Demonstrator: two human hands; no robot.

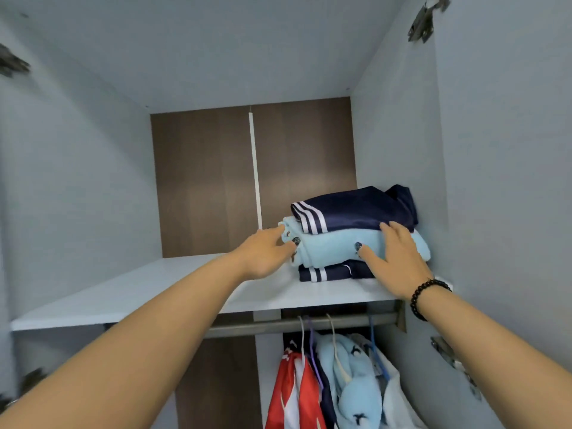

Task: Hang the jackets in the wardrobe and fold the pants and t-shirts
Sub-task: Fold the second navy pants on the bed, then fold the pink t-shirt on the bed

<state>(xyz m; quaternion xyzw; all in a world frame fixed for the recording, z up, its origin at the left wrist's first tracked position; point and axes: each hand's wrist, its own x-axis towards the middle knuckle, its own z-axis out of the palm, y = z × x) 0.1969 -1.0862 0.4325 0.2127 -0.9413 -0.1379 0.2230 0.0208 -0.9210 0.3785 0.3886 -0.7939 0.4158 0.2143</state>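
left hand: fingers straight, touching the left end of the folded light-blue garment
right hand: flat against its front
shelf: under both hands

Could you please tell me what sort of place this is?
Most likely the inside of a bedroom wardrobe: folded clothes are stacked on a shelf, and jackets hang on hangers from a rail below it.

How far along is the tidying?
Mostly done, it seems: jackets hang on the rail, and three folded garments sit stacked on the shelf. The left hand and right hand are steadying that stack. Nothing unfolded is in view.
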